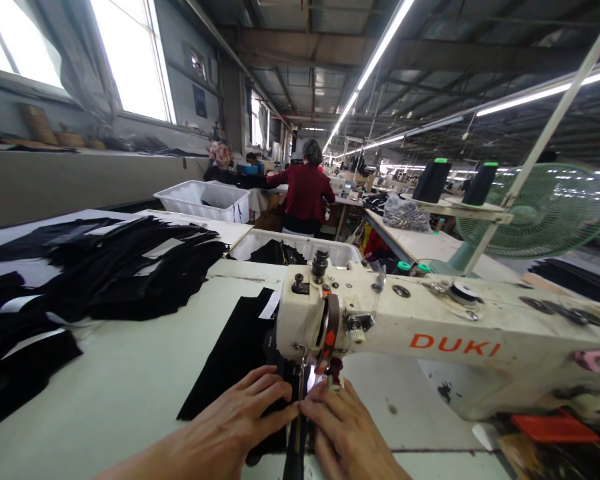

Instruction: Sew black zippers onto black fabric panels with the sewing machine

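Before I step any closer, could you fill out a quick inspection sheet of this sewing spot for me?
Surface: pale table, with marks along its far edge.
Job's things: black cloth beside the needle; a dark strip between the hands; white sewing machine lettered DUKI.
Clutter: black pieces with white slips, heaped at left.
Hands: left hand and right hand meet at the strip, near the needle; grip unclear.
Cables: nothing seen around the hands.
Surroundings: a person in dark red ahead, back turned; white bin; green fan at right.

Black fabric piece (pixel 231 357), apparently flat
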Motion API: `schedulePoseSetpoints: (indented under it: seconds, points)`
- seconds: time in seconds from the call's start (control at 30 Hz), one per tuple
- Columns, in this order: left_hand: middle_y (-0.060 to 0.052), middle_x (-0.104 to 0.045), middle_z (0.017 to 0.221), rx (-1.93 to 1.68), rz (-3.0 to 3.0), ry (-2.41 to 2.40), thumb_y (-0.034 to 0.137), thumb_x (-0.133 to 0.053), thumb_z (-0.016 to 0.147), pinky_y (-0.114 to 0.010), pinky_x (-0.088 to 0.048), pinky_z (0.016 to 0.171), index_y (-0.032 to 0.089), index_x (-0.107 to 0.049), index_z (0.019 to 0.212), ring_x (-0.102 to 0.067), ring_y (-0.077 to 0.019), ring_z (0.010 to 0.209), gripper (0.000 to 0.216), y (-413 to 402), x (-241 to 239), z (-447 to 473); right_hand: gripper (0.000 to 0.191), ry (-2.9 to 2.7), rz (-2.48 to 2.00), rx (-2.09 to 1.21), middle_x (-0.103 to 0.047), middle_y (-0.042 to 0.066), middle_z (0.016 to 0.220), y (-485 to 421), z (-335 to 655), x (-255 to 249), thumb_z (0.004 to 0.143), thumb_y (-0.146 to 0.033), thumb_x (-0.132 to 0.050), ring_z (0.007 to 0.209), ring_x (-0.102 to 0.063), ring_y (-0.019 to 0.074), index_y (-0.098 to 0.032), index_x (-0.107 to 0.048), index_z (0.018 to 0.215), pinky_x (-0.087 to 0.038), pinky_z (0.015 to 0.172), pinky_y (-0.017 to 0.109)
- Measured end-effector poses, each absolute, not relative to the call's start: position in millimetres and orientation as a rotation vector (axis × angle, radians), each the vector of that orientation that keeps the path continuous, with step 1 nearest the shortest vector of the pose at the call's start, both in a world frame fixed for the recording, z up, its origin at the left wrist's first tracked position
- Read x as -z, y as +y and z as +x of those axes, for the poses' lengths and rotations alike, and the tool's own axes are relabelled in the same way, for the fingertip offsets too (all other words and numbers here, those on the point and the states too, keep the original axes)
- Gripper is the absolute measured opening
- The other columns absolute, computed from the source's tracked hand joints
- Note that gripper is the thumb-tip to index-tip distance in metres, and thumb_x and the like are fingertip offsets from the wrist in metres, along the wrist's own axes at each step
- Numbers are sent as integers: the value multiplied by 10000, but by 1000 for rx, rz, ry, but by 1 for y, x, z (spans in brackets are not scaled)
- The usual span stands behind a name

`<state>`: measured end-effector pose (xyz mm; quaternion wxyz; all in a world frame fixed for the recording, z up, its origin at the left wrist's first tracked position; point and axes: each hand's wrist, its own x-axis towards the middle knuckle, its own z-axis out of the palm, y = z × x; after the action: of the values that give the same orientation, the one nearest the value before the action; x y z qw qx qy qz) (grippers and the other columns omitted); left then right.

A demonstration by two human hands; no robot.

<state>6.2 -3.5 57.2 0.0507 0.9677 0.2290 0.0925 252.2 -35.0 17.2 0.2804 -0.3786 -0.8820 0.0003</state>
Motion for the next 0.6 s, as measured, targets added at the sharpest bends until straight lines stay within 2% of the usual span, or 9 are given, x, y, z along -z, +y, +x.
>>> schedulePoseSetpoints:
  seconds: [0.1,0.2,0.37,0.6]
  points:
    - [-75,-634,1332,-280,2869,686,343,-805,784,-435,-383,1143,267,-511,1438,-602,-286,1215,721,-8,-66,9,408,-2339,-939,-38,-723,44,1045,-34,250,-19,799,-36,-516,977,-668,201,-216,-630,1147,-443,1068,420]
    - [-60,-642,1323,-356,2814,723,306,-818,762,-423,-360,1160,286,-520,1430,-617,-277,1193,732,-10,-72,12,425,-2302,-963,-48,-723,43,1020,-34,248,-20,810,-28,-515,964,-672,205,-216,-635,1172,-484,1023,419]
    - [-70,-619,1362,-398,2801,717,464,-836,748,-438,-341,1172,282,-492,1461,-603,-299,1219,812,-7,-65,8,448,-2254,-974,48,-734,53,1053,-32,246,-20,799,-34,-516,979,-688,215,-206,-644,1192,-499,1019,425]
    - [-99,-485,1499,-339,2749,786,623,-744,795,-528,-357,1146,312,-432,1498,-469,-360,1355,830,8,-43,3,451,-2252,-1061,189,-726,87,1132,-30,248,-3,803,-98,-539,1048,-689,261,-174,-629,1239,-500,1033,508]
